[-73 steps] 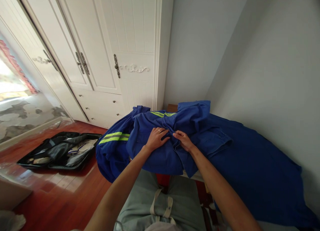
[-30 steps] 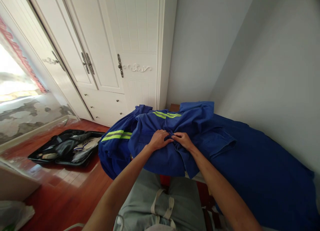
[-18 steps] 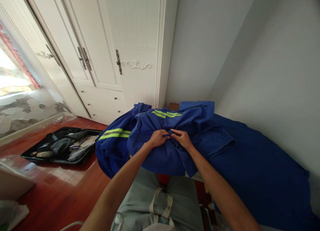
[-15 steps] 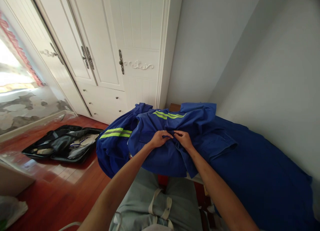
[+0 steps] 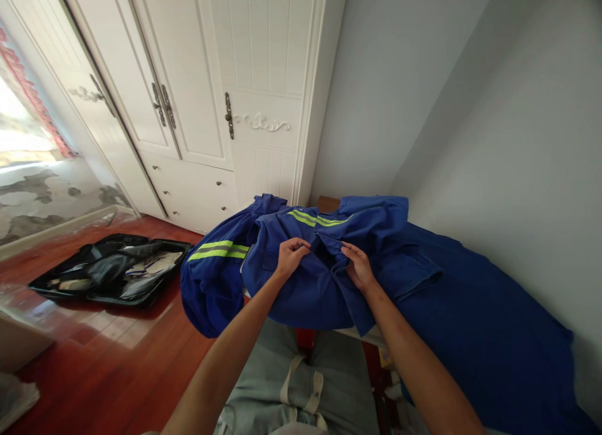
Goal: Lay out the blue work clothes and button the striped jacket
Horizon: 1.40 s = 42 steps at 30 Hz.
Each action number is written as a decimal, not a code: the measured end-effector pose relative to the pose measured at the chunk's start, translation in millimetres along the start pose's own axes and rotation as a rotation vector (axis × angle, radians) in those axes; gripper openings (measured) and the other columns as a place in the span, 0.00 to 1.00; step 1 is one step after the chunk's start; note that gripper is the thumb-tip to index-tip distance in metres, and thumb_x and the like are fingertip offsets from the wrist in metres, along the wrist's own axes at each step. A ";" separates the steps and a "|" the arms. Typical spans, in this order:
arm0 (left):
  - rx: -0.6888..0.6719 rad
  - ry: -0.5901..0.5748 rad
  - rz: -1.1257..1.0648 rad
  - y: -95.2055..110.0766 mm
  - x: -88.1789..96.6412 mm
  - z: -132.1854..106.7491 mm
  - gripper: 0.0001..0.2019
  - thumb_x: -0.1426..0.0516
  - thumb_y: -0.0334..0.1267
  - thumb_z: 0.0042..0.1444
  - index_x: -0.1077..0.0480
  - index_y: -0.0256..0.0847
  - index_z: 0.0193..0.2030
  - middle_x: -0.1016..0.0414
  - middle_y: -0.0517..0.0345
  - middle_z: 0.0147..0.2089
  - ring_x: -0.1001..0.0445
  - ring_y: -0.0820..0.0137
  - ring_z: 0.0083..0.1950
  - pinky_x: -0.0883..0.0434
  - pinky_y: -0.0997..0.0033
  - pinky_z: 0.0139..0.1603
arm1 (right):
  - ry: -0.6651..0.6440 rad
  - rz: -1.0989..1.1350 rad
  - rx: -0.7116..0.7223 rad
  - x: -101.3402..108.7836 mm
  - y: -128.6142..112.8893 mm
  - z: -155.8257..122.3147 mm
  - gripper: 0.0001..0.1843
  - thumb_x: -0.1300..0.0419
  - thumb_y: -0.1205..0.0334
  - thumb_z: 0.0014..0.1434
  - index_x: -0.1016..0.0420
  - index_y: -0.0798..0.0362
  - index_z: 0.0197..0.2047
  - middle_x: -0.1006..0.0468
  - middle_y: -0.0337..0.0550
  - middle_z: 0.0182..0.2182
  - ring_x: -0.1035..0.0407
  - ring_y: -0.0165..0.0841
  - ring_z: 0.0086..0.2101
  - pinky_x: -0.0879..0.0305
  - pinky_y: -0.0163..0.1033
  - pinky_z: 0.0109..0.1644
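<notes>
A blue work jacket with yellow-green and grey reflective stripes lies spread in front of me, its front partly parted in the middle. My left hand is closed in a pinch at the jacket's front, left of the gap; the cloth between its fingertips is barely visible. On the other side of the gap, my right hand pinches the edge of the front flap between thumb and fingers. A dark fold shows between the two hands. One striped sleeve hangs at the left.
Dark blue cloth stretches away to the right along the wall. An open black suitcase with things in it lies on the red wooden floor. A white wardrobe stands behind. A plastic bag sits at lower left.
My hands have moved apart, the left one leftward and the right one rightward. The jacket's front has parted between them, showing a dark gap.
</notes>
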<state>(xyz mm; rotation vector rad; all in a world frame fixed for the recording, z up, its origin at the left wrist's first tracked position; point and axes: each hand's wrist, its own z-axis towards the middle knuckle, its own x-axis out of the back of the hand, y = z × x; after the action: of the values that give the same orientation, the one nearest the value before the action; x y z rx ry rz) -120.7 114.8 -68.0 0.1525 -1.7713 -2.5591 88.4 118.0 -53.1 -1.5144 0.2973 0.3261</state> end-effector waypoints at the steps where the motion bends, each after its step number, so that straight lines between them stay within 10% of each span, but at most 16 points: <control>1: 0.005 0.017 -0.007 0.1 1.4 0.0 0.10 0.41 0.39 0.47 0.25 0.34 0.31 0.37 0.64 0.19 0.45 0.81 0.20 0.49 0.81 0.22 | -0.004 0.025 0.003 -0.2 -3.6 -4.2 0.25 0.25 0.53 0.37 0.20 0.53 0.39 0.18 0.42 0.34 0.26 0.35 0.33 0.29 0.41 0.41; 9: -0.018 -0.003 0.116 7.4 8.6 -5.2 0.09 0.41 0.36 0.50 0.23 0.35 0.37 0.29 0.59 0.28 0.36 0.75 0.27 0.38 0.76 0.31 | 0.063 -0.682 0.278 0.0 -38.5 -53.2 0.28 0.30 0.46 0.47 0.26 0.53 0.47 0.24 0.48 0.42 0.29 0.36 0.38 0.31 0.40 0.40; 13: -0.404 0.012 0.654 32.5 -1.6 -23.1 0.15 0.43 0.33 0.56 0.23 0.41 0.49 0.26 0.51 0.45 0.31 0.65 0.48 0.36 0.63 0.53 | -0.180 -1.158 0.347 -12.0 -37.0 -80.5 0.18 0.36 0.46 0.57 0.24 0.53 0.38 0.24 0.44 0.35 0.31 0.33 0.33 0.35 0.38 0.38; 16: -0.601 -0.273 0.834 51.7 -11.1 -34.7 0.12 0.45 0.33 0.60 0.22 0.43 0.46 0.26 0.52 0.45 0.31 0.65 0.50 0.37 0.63 0.54 | -0.225 -1.358 0.278 -20.8 -27.5 -86.3 0.13 0.34 0.52 0.55 0.24 0.53 0.37 0.24 0.43 0.31 0.32 0.34 0.31 0.39 0.37 0.35; 20: -0.477 -0.632 0.745 55.0 -13.8 -39.6 0.07 0.42 0.38 0.60 0.24 0.40 0.42 0.24 0.55 0.43 0.28 0.68 0.47 0.35 0.69 0.51 | -0.299 -1.237 0.230 -16.5 -20.0 -79.4 0.08 0.42 0.62 0.58 0.22 0.53 0.34 0.20 0.45 0.31 0.28 0.35 0.31 0.38 0.37 0.37; 26: -0.278 -0.608 0.688 31.0 -12.6 -45.4 0.34 0.32 0.59 0.46 0.29 0.39 0.55 0.24 0.52 0.48 0.26 0.62 0.50 0.33 0.65 0.55 | -0.291 -0.867 0.045 9.2 -13.4 -67.2 0.17 0.41 0.52 0.56 0.19 0.55 0.40 0.18 0.46 0.38 0.26 0.38 0.38 0.34 0.40 0.45; 42: -0.097 -0.649 0.423 8.3 -13.5 -32.5 0.12 0.33 0.43 0.52 0.21 0.39 0.42 0.21 0.56 0.41 0.24 0.69 0.43 0.32 0.74 0.47 | -0.178 -0.861 0.101 8.6 6.1 -70.0 0.16 0.45 0.53 0.53 0.24 0.56 0.34 0.27 0.39 0.27 0.36 0.30 0.28 0.41 0.36 0.33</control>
<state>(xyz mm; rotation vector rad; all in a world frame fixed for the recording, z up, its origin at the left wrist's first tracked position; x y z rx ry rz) -104.5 82.6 -70.7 -1.0418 -1.5701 -2.5051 94.7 48.4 -64.7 -1.3674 -0.4746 -0.2384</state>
